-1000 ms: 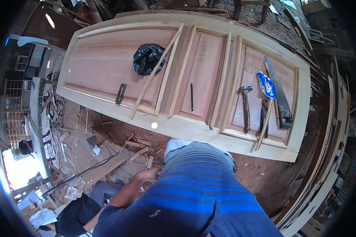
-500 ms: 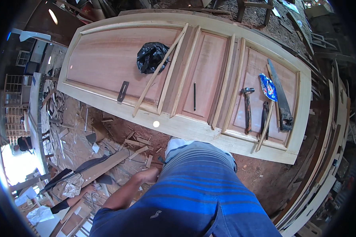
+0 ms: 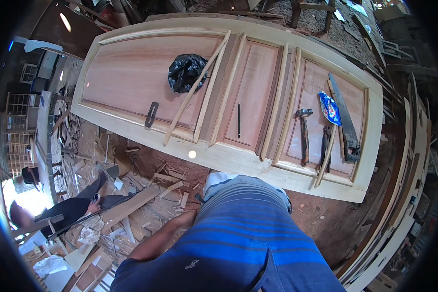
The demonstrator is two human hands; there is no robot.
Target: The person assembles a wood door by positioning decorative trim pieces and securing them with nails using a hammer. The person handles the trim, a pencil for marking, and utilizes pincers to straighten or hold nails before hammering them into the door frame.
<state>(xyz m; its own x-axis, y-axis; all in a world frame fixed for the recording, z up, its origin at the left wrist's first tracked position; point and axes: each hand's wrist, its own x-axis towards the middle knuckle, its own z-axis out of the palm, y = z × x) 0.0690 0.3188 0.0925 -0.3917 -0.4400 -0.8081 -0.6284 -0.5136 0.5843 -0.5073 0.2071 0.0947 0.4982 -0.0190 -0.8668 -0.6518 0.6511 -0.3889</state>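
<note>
My left arm hangs beside my body, and my left hand [image 3: 186, 219] is next to my hip with its fingers hidden by the shirt. My right hand is out of view. In front of me lies a wooden panel door [image 3: 180, 146]. On its right panel are a hammer [image 3: 304, 136], pliers [image 3: 325, 148], a handsaw [image 3: 344, 117] and a blue packet [image 3: 330, 108]. A dark pencil [image 3: 239, 120] rests on the middle panel. The left panel bears a black plastic bag [image 3: 186, 73], a slotted dark metal plate [image 3: 152, 114] and a loose wooden strip [image 3: 190, 95].
Wood offcuts [image 3: 173, 177] and shavings litter the floor at the left. A person in dark clothes [image 3: 68, 211] is low down there, holding a small device [image 3: 96, 197]. Long boards [image 3: 399, 209] lean along the right side. A wooden stool [image 3: 316, 7] stands beyond the door.
The person at the left has come further into view, where only an arm showed before. My left hand has slipped slightly further behind my shirt. Things on the door stay put.
</note>
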